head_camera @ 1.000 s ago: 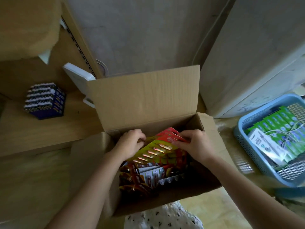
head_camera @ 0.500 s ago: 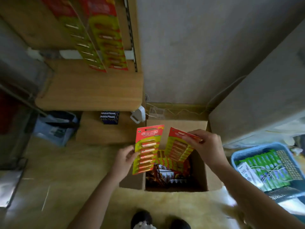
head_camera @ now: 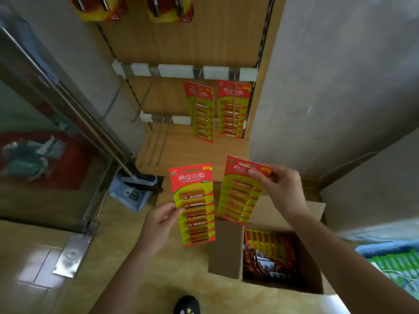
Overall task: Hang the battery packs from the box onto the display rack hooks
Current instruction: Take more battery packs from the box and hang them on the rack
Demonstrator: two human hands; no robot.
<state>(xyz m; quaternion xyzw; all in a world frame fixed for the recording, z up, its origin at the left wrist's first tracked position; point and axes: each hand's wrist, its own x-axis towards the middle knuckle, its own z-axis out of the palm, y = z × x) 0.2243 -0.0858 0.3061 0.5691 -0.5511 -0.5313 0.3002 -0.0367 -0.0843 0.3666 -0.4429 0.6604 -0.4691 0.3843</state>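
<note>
A dark shoe (head_camera: 187,305) shows at the bottom. Just right of it the open box (head_camera: 224,245) stands on the floor below the rack's right side, with spare packs (head_camera: 269,248) stacked on edge inside. Above the box both hands are raised and apart, each holding one card. The left hand (head_camera: 158,225) pinches the left pack (head_camera: 193,205) by its left edge about halfway down, so the card stands upright with its top slot free. The right hand (head_camera: 281,189) pinches the right pack (head_camera: 242,191) at its top right corner, fingertips close beside the hang slot, and the card tilts over the box's far flap. Neither pack touches the rack (head_camera: 188,41). Beyond them, bare hooks (head_camera: 156,139) jut from the lower rail on the rack's left, and two hung packs (head_camera: 201,112) fill the right side. From where I stand, the risk is carrying two at once, since no hand is free to steady a thin hook. The left pack, held only by one edge, could twist or slip as its slot meets the tip. The right fingers may block their own slot. A careless reach could also knock the hung packs loose.
</note>
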